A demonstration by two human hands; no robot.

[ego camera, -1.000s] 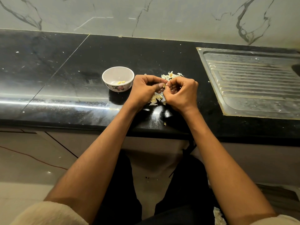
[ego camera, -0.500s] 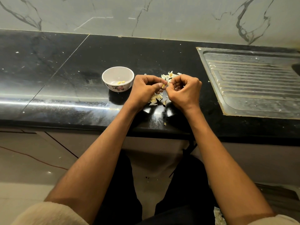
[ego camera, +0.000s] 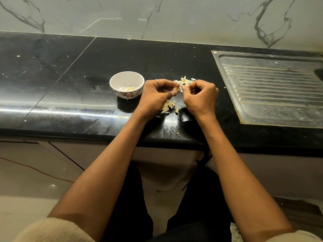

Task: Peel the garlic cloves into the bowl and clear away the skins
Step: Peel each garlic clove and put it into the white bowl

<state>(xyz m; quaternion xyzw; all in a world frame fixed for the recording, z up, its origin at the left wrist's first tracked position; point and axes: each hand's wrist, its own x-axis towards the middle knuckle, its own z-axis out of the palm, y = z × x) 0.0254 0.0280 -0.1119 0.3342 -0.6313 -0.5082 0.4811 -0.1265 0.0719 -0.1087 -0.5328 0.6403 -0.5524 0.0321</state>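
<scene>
Head view: left hand (ego camera: 157, 96) and right hand (ego camera: 201, 98), grips tightly curled, pinch one garlic clove (ego camera: 175, 88).

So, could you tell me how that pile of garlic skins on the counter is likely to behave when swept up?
The garlic skins look thin and flaky, so they are probably very light and may scatter when pushed. Bits already lie strewn over the counter, which suggests they drift easily. They would likely crumple rather than hold shape.

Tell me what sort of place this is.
Most likely a home kitchen: a black stone countertop with a steel sink drainboard set into it, a marble-look wall behind, and a small bowl beside garlic skins.
</scene>
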